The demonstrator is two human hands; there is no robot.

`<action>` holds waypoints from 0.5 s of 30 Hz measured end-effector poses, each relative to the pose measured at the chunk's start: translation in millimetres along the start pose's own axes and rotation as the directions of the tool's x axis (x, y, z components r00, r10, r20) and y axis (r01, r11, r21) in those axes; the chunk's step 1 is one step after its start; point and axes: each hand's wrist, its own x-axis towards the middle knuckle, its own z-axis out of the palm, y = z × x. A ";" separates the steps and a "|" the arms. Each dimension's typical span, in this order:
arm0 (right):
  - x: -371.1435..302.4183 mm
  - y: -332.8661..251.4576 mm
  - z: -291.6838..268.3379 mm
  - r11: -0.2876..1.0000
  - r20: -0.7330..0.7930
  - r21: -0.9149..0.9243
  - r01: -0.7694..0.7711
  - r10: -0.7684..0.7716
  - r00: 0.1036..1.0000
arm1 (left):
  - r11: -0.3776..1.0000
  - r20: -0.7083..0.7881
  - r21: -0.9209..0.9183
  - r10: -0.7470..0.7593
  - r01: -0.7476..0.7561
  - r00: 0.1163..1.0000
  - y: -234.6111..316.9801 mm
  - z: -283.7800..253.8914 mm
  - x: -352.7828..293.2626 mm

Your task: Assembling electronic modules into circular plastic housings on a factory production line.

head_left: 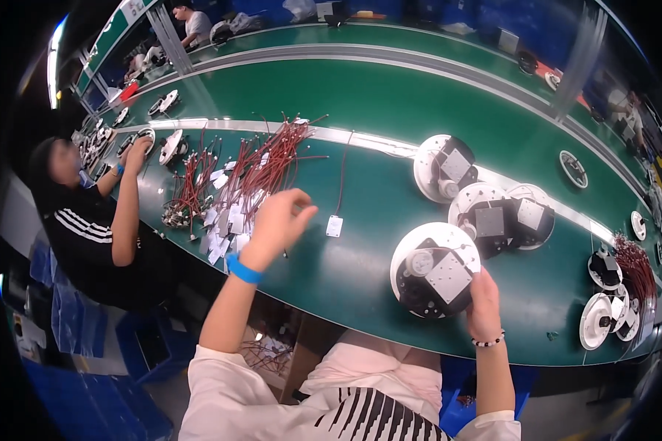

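Observation:
My right hand grips the right edge of a round white-and-black disc unit with a silver metal plate on it. The unit is near the table's front edge, in front of my body. My left hand, a blue band at its wrist, hovers beside a heap of red wire leads with small white plates. Its fingers are bent, the thumb stands apart, and nothing shows between them. Right of that hand a single white plate with its red wire lies on the green table.
Three more disc units stand close together behind the held one. At the right lie further discs and a bundle of red wires. A co-worker at my left handles a disc. Beyond a metal rail runs a green belt.

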 end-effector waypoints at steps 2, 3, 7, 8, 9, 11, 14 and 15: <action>1.8 0.3 -1.2 0.997 0.011 -0.056 -0.051 0.052 0.999 | 0.996 -0.018 0.085 -0.015 0.017 1.000 -16.3 13.1 6.8; 2.0 0.0 0.4 0.997 0.016 -0.058 -0.056 0.057 0.998 | 0.987 -0.043 0.150 0.058 -0.051 0.997 -17.2 24.3 7.2; 3.5 11.3 4.1 0.969 -0.028 -0.223 -0.103 0.099 0.995 | 0.980 -0.205 0.199 0.055 -0.013 0.977 -2.1 74.7 22.0; 3.7 12.4 6.4 0.969 -0.017 -0.241 -0.055 0.052 0.998 | 0.982 -0.206 0.186 0.024 0.015 0.978 -1.9 82.2 27.0; 3.7 14.8 2.9 0.961 0.002 -0.272 -0.056 0.059 0.998 | 0.985 -0.205 0.167 -0.005 0.040 0.979 -2.4 88.9 31.5; -1.2 11.3 0.0 0.914 0.041 -0.402 -0.051 0.074 0.996 | 0.986 -0.163 0.139 -0.068 0.091 0.984 3.4 89.7 34.7; -11.5 13.8 5.5 0.892 -0.052 -0.451 -0.011 -0.014 0.999 | 0.996 -0.231 0.033 -0.072 0.082 0.970 9.2 67.7 22.4; -12.0 20.5 6.0 0.871 -0.104 -0.486 0.066 -0.133 0.986 | 0.995 -0.283 -0.083 -0.084 0.063 0.955 15.6 58.6 16.5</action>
